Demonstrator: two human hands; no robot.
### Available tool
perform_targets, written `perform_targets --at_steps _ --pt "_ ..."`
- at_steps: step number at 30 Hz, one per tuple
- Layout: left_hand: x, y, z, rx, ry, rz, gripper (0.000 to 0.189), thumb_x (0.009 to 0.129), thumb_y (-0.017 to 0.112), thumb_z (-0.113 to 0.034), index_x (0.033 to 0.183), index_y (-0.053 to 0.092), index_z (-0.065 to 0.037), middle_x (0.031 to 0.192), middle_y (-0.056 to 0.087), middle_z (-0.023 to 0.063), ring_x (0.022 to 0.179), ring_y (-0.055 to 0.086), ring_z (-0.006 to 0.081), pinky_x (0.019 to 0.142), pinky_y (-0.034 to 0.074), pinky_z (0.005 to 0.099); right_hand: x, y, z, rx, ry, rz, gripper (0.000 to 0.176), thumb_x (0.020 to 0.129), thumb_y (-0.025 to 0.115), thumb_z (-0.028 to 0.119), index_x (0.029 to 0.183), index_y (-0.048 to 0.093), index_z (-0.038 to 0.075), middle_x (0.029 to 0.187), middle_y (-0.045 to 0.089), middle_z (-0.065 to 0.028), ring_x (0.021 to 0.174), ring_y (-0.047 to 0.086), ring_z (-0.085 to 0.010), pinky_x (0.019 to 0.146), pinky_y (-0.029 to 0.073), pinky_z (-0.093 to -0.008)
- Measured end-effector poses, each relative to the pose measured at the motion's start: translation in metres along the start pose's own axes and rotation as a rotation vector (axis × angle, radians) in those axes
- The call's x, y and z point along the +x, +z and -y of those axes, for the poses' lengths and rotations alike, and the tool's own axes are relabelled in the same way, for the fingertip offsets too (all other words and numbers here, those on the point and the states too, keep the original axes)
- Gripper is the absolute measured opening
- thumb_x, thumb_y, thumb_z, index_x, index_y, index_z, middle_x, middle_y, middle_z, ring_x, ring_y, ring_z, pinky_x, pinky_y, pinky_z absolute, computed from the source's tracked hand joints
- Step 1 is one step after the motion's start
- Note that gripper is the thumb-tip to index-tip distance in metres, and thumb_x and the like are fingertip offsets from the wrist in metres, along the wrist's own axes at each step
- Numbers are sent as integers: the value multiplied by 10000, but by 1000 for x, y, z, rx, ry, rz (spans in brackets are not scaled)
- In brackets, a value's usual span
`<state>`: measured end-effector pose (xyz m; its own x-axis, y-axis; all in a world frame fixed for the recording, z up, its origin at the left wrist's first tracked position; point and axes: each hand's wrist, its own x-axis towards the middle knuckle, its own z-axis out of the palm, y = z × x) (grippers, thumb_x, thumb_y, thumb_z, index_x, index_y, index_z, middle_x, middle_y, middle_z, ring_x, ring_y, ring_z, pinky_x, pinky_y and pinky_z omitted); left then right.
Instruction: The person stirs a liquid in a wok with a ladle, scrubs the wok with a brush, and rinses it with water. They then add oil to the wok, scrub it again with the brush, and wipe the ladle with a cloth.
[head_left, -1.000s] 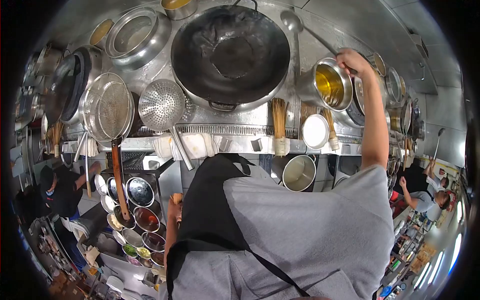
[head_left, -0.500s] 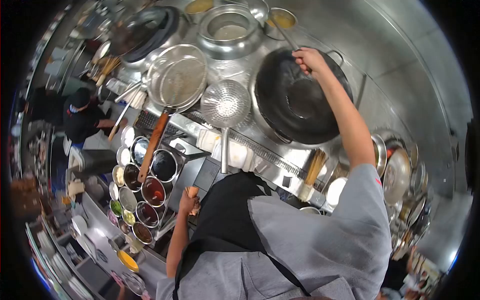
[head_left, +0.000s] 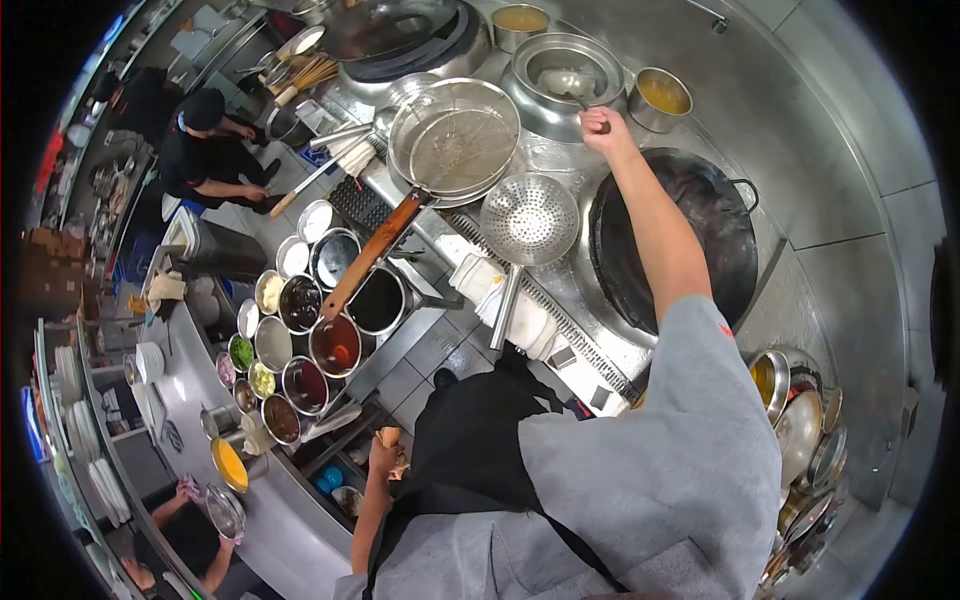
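Note:
My right hand [head_left: 603, 130] is closed round the handle of a metal ladle [head_left: 566, 84], whose bowl is in the mouth of a wide steel pot [head_left: 540, 110]. Below that hand and to its right sits a black wok [head_left: 700, 235] with a loop handle. My left hand [head_left: 384, 456], low near my apron, is closed on something light brown that I cannot make out. A perforated strainer [head_left: 530, 218] and a round mesh sieve [head_left: 455, 140] with a wooden handle lie left of the wok.
Steel containers of sauces and toppings [head_left: 305, 385] stand at the left. Two metal pots of yellow liquid [head_left: 662, 98] flank the wide pot. Stacked pans [head_left: 800, 440] are at the right. A co-worker [head_left: 205, 150] is at the upper left; another person's hands hold a bowl [head_left: 226, 512] at the lower left.
The view has shifted. My right hand has gone from above the wok to the wide pot, and the ladle's bowl is now in the pot's mouth. My left hand remains low and closed.

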<state>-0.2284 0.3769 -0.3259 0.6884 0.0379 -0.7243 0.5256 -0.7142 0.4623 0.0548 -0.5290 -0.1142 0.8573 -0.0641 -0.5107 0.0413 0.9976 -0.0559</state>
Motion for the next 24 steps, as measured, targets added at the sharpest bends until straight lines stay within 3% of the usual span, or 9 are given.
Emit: perform_targets --at_steps 1,4,7,8,10,13,16,18,24 --pt "-5 -3 -7 18 -98 38 531 698 796 -142 1128 507 -26 966 676 158 905 682 305 792 537 396 -9 -5 -5 12 33 81 218 828 475 15 637 405 92 525 379 33 413 401 -90 394 322 -235" --pt "-12 -7 -29 122 11 32 575 717 772 -168 1204 509 -16 973 679 160 892 684 302 778 536 414 -52 -2 -29 -70 33 226 231 800 442 14 606 361 110 520 357 28 419 388 -97 400 331 -247" --pt "-20 -20 -77 250 69 75 616 735 740 -203 1268 498 -10 1004 680 192 947 686 322 799 539 419 -117 17 -76 -120 -79 270 227 838 466 30 630 412 102 568 406 21 425 404 -67 395 318 -230" --pt "6 -18 -69 399 99 48 621 736 735 -210 1272 495 -10 1010 680 206 964 686 339 807 540 422 -140 29 -91 -108 -40 300 230 847 460 26 634 411 98 577 412 21 426 404 -63 396 319 -229" --pt "10 -30 -98 335 100 131 639 721 742 -220 1271 493 -13 1067 669 244 1048 657 382 859 527 438 -178 36 -124 -130 -16 340 223 864 450 24 656 411 94 593 419 28 431 406 -57 405 329 -231" --pt "60 -32 -89 437 259 69 639 713 755 -225 1258 495 -14 1131 650 263 1099 625 411 896 507 457 -235 42 -183 -127 -62 350 204 864 448 25 673 418 91 599 420 40 440 407 -50 413 343 -230" --pt "94 -43 -96 425 472 202 677 711 767 -228 1284 469 -22 1184 629 269 1143 602 416 934 491 460 -283 28 -246 -40 -69 358 186 868 444 21 694 421 85 607 431 41 436 409 -47 404 337 -230" --pt "83 -54 -117 482 476 192 690 720 761 -223 1302 446 -25 1190 626 269 1145 599 421 942 486 465 -309 10 -294 25 -107 305 29 855 455 22 849 479 7 617 441 40 425 417 -54 387 345 -230" --pt "99 -73 -92 577 475 309 589 768 732 -241 1242 444 -43 1196 631 253 1138 600 426 947 477 483 -364 -60 -421 365 -148 404 189 841 423 44 969 504 -69 616 456 21 413 457 -74 364 359 -246"
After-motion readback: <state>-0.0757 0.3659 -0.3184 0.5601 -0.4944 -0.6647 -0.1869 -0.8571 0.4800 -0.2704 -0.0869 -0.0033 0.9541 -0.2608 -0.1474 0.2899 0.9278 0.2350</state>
